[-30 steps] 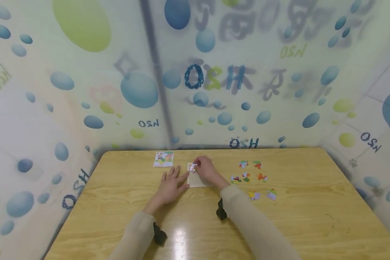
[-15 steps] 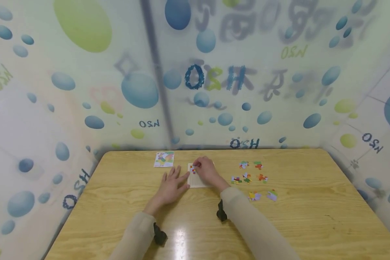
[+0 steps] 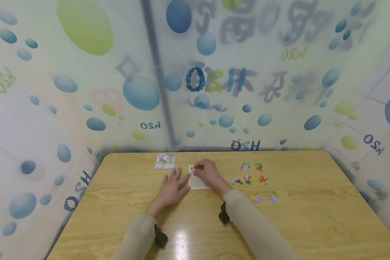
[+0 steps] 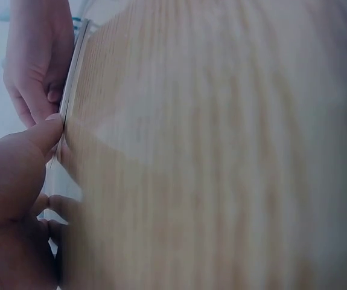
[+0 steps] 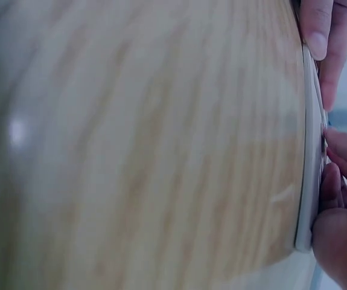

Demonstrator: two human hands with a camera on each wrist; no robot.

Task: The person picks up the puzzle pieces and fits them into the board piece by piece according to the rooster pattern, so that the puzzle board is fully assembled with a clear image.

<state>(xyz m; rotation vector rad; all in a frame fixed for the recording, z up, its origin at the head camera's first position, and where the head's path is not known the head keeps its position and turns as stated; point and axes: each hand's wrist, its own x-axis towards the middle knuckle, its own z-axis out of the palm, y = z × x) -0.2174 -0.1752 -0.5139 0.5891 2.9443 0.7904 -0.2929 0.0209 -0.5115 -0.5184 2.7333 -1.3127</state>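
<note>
A pale square puzzle board [image 3: 201, 184] lies near the middle of the table. My left hand [image 3: 171, 189] rests beside it with the fingers spread, thumb and forefinger at the board's left edge. In the left wrist view the thumb [image 4: 47, 130] presses on that edge. Over the board's upper left corner, my right hand [image 3: 208, 172] pinches a small colourful puzzle piece [image 3: 192, 170], its fingertips covering part of it. The right wrist view shows the right hand [image 5: 345, 181] low over the board [image 5: 308, 199], thumb and fingers bent together.
A square picture card [image 3: 165, 161] lies at the back, left of the board. Several loose puzzle pieces [image 3: 248, 180] are spread on the table [image 3: 299, 216] to the right, near the right forearm. A patterned wall [image 3: 225, 104] stands behind the table.
My right fingers have shifted slightly on the puzzle piece at the board's corner, and the piece has turned or tilted a little. The left hand has stayed in place.
</note>
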